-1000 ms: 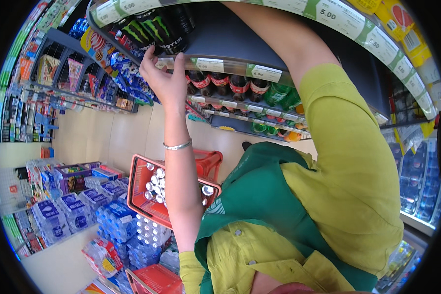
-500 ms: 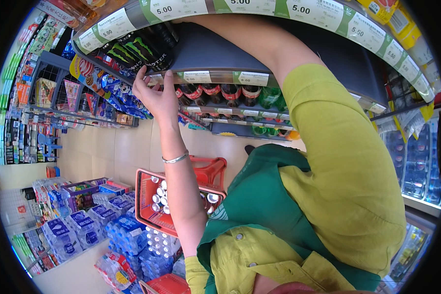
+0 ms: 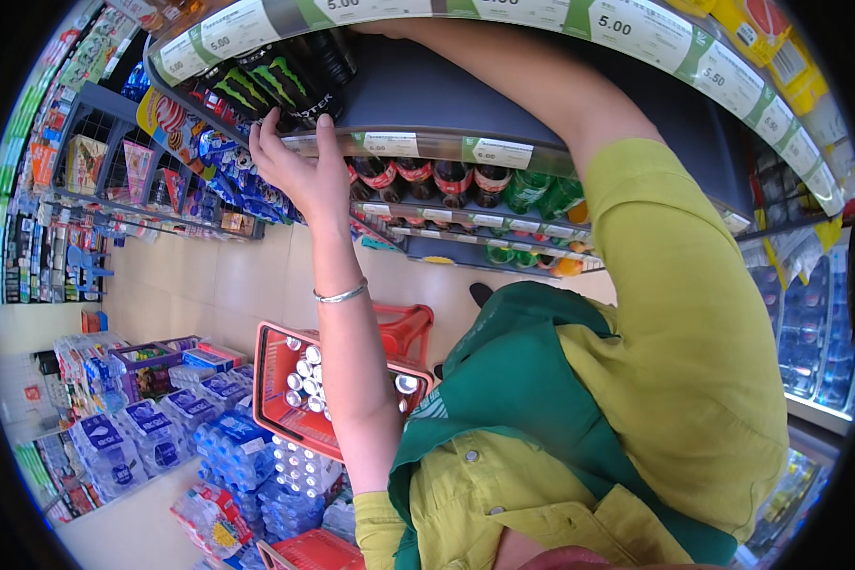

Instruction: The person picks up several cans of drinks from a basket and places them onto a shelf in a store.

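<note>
Black drink cans (image 3: 280,81) with green claw-like marks stand in a group at the left end of a dark grey shelf (image 3: 437,100). My left hand (image 3: 304,176), a silver bangle on its wrist, is raised at the shelf's front edge. Its thumb and fingers are apart, their tips at the lower front of the cans; whether they press on them I cannot tell. Deep in the shelf, my right hand (image 3: 382,29) reaches beside the rear cans, its fingers hidden by the cans and the price strip above.
Bottles of dark drink (image 3: 453,180) and green bottles (image 3: 524,190) fill the shelf below. A red basket (image 3: 299,432) holding several silver-topped cans rests by a red stool (image 3: 406,332). Wrapped bottle packs (image 3: 233,446) are stacked on the floor at left. Snack racks (image 3: 114,161) adjoin the shelf.
My left hand's fingers have straightened a little against the front of the cans. My right hand stays deep in the shelf near the rear cans. The whole view has shifted slightly.
</note>
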`<state>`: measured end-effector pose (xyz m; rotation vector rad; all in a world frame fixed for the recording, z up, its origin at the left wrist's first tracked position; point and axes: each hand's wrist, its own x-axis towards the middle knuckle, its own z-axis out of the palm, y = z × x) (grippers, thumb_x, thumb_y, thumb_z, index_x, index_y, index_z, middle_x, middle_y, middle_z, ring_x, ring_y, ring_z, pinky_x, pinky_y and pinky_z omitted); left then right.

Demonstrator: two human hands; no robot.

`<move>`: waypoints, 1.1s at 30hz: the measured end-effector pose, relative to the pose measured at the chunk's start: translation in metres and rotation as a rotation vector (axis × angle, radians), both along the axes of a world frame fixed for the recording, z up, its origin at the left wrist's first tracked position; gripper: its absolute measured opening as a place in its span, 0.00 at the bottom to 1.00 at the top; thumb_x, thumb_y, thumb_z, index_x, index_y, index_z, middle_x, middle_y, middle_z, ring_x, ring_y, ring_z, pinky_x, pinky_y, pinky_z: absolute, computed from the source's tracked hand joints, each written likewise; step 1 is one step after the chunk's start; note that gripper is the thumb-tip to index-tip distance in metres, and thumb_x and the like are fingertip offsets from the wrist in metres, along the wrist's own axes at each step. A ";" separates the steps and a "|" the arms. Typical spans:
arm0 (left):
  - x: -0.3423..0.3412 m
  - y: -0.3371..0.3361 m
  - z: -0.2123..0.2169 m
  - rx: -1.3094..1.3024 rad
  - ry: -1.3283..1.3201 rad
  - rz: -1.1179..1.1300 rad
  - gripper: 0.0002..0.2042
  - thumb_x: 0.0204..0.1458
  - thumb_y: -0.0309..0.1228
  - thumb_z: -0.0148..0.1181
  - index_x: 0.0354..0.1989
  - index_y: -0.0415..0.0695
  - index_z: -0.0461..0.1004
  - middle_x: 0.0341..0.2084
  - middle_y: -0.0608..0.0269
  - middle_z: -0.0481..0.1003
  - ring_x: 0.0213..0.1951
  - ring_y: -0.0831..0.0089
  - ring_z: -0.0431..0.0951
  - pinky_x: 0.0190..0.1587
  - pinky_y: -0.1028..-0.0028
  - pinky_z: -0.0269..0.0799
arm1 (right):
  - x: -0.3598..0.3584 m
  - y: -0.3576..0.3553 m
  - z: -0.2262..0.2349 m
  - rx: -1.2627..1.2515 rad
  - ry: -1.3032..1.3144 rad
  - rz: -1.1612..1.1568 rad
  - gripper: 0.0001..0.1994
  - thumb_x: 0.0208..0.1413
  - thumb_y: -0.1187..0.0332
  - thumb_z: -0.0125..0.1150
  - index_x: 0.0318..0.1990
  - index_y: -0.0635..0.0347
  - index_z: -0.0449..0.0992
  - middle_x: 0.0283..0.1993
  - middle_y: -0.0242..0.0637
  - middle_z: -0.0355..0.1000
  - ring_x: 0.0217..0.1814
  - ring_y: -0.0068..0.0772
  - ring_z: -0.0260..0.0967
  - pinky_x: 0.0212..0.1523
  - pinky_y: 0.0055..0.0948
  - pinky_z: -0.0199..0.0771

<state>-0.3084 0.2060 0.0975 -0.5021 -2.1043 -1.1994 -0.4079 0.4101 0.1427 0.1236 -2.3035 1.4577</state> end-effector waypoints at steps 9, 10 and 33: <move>0.006 0.006 0.000 0.075 -0.061 -0.067 0.26 0.45 0.35 0.65 0.52 0.42 0.64 0.59 0.40 0.50 0.61 0.48 0.50 0.62 0.58 0.46 | 0.002 0.005 0.002 0.002 0.011 -0.026 0.17 0.57 0.65 0.46 0.52 0.64 0.67 0.51 0.42 0.66 0.51 0.36 0.64 0.53 0.37 0.66; 0.005 0.004 -0.001 0.069 -0.049 -0.077 0.26 0.45 0.35 0.64 0.52 0.42 0.64 0.59 0.40 0.51 0.61 0.49 0.50 0.62 0.59 0.46 | 0.000 0.006 0.000 -0.001 0.014 -0.031 0.17 0.57 0.65 0.46 0.52 0.64 0.67 0.51 0.42 0.66 0.52 0.36 0.64 0.53 0.37 0.66; -0.006 0.020 0.005 0.073 -0.004 -0.085 0.30 0.44 0.33 0.66 0.51 0.33 0.57 0.57 0.37 0.45 0.60 0.49 0.45 0.61 0.57 0.43 | -0.002 0.006 -0.006 0.028 -0.005 -0.023 0.18 0.59 0.65 0.44 0.54 0.63 0.65 0.54 0.43 0.64 0.55 0.38 0.61 0.56 0.37 0.63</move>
